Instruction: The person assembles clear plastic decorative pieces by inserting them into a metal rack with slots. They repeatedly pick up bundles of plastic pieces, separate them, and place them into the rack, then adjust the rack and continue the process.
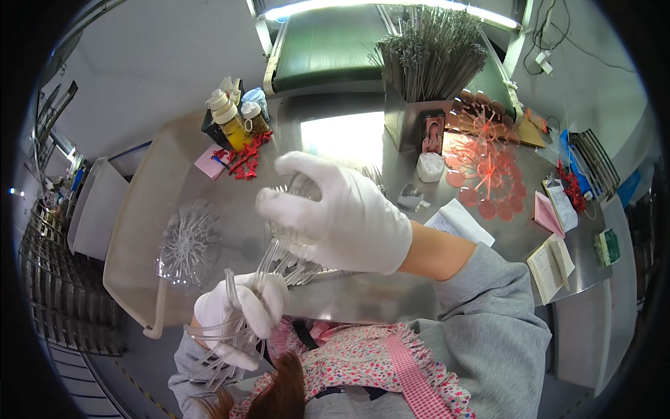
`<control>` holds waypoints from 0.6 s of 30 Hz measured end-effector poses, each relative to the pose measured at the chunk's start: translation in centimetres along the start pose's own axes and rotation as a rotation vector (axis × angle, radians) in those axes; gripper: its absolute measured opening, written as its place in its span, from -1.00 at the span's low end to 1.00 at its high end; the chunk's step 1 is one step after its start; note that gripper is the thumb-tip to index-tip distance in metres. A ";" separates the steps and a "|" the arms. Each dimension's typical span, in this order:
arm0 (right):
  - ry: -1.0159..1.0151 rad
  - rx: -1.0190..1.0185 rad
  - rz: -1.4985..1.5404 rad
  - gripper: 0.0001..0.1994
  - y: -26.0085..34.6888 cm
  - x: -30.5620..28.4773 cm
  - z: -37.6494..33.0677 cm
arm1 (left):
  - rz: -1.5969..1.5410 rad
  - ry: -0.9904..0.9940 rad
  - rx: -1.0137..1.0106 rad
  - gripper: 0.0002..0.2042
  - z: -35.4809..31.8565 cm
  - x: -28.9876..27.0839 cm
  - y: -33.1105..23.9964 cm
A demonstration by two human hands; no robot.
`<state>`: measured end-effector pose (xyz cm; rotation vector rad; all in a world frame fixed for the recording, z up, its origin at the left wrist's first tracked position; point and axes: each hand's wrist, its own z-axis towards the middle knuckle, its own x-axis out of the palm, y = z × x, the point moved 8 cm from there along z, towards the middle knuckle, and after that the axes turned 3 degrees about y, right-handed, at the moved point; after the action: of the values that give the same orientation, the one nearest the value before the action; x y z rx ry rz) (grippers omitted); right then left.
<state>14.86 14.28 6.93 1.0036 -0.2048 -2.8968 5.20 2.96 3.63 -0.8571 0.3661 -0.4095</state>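
– Where are the clear stems (270, 260)?
– Mid-air above the near part of the metal table (363, 300), bunched in the left hand (248, 307), with some loose ends hanging past its wrist

– And that hand's grip?
– Its gloved fingers are folded round the bunch

– What about the right hand (342, 213)?
– Just above it, gloved too, thumb and fingers curved and standing apart around a clear rounded piece (305, 186); whether they press on it, I can't tell

– Anything similar close by?
– A clear cluster (188, 241) lies on the left part of the table, and red translucent discs (486, 209) spread out on the right

– And farther out?
– A yellow bottle (232, 124) stands at the back left near some red pieces (246, 164); a white container (430, 167) sits in front of a metal holder (403, 119) full of thin rods (436, 66), and a green belt (328, 49) runs behind the table
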 end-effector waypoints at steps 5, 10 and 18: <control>0.192 0.145 -0.528 -0.55 -1.9 1.7 0.0 | 1.292 0.263 -0.484 -0.60 0.2 -1.0 1.9; 0.120 0.345 0.046 -0.50 -4.4 1.5 -0.7 | 0.578 -0.066 -0.270 -0.58 -0.4 -2.6 -0.9; -0.004 0.137 0.258 -0.44 -1.9 2.9 0.1 | -0.246 -0.185 0.205 -0.53 -0.9 -1.9 -0.6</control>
<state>12.44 15.83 4.98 0.9136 -0.4995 -2.6798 3.01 2.97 3.85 -0.7339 0.0449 -0.5805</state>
